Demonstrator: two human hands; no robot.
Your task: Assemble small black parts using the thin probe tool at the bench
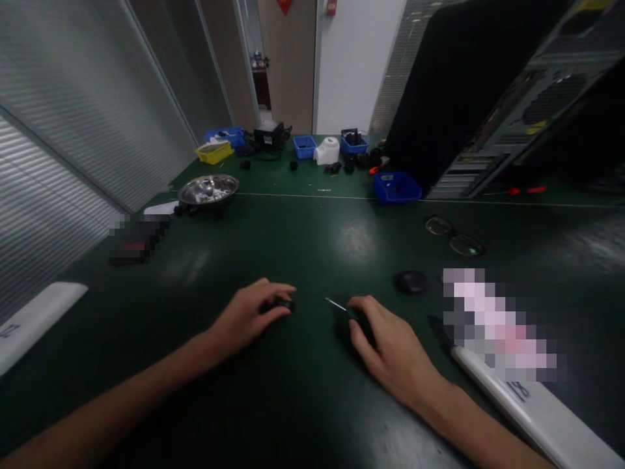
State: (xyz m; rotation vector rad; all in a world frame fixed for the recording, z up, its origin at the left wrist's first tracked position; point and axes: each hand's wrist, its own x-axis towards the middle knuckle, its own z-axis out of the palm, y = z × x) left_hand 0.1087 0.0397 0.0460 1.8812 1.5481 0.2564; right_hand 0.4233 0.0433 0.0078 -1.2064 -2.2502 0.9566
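On the dark green tabletop, my left hand has its thumb and fingers closed around a small black part. Its exact kind cannot be made out. My right hand grips a screwdriver with a thin metal shaft that points left, toward the black part. The fingers mostly hide the screwdriver's dark handle. A gap of bare tabletop separates the screwdriver's tip from my left hand. Close to my right hand, beyond its knuckles, lies a black rounded object.
Glasses and a blue tray lie at the right. A metal bowl of small pieces stands at the back left. White long objects flank both sides. Bins, a white device and an open computer case stand farther back.
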